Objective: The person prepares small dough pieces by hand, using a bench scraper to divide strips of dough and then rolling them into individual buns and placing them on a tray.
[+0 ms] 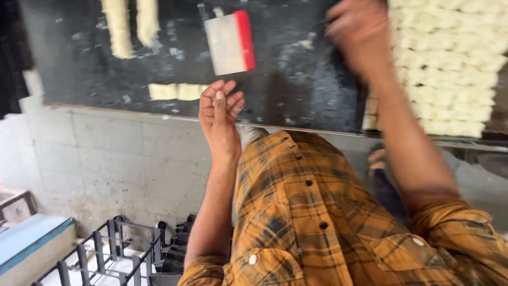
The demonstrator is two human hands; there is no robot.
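Nearest the camera is the plaid shirt [307, 222], with black crates [121, 249] on the floor to the left. Above it the left hand [219, 114] hangs at the edge of the dark worktop [296, 85], fingers loosely curled together, holding nothing that shows. Just beyond its fingertips lie two cut dough pieces [177, 91], near but apart. Farther in sits the scraper [230, 42] — white blade, red grip — lying flat and untouched. The right hand [357, 32] is blurred; I cannot tell whether it is spread or pinching. It hovers beside the rows of stacked dough [450, 63]. By my reading this is stacking cut pieces — taking up another calls for a gentle pinch.
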